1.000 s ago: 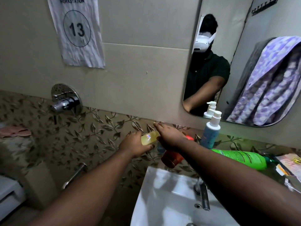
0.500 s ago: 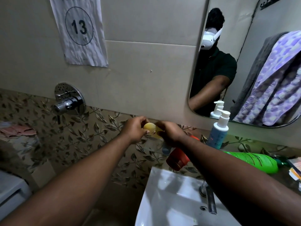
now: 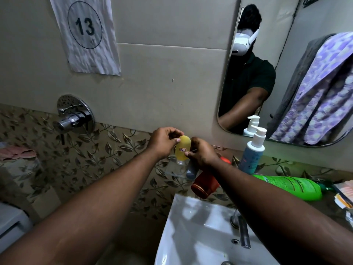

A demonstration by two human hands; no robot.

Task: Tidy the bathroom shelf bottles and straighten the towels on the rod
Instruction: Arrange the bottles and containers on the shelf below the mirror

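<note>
**Item 1.** Small yellow translucent squeeze bottle (image 3: 183,150). I hold it in the air between both hands, in front of the leaf-patterned wall tile and above the left end of the shelf clutter. Its long axis is vertical, with the rounded end up and the clear cap down. A small white label faces me. I cannot tell how full it is.

- **My left hand (image 3: 163,142):** the fingers (image 3: 174,133) are curled, and thumb and fingertips pinch the bottle's rounded top.
- **My right hand (image 3: 202,152):** the fingers are curled, and the thumb pinches the bottle's lower right side by the label.

**Item 2.** White-and-blue pump bottle (image 3: 252,152). It stands upright on the patterned surface (image 3: 275,170) below the wall mirror (image 3: 286,73), with its spout pointing left.

**Item 3.** Bright green plastic bottle (image 3: 290,186). It lies on its side on the same surface, long axis left to right, with the dark cap at the right end.

**Item 4.** Red-brown round bottle (image 3: 205,185). It lies on its side under my right forearm, with its round base toward me.

**Item 5.** Small grey-blue container (image 3: 192,172). It is just beside the red-brown bottle and partly hidden by my right hand.

**Item 6.** Purple floral towel (image 3: 328,87) and grey towel (image 3: 301,73). Both are seen only in the mirror, hanging bunched and overlapping.

**Item 7.** White ceramic sink (image 3: 191,232), below the bottles.
</note>
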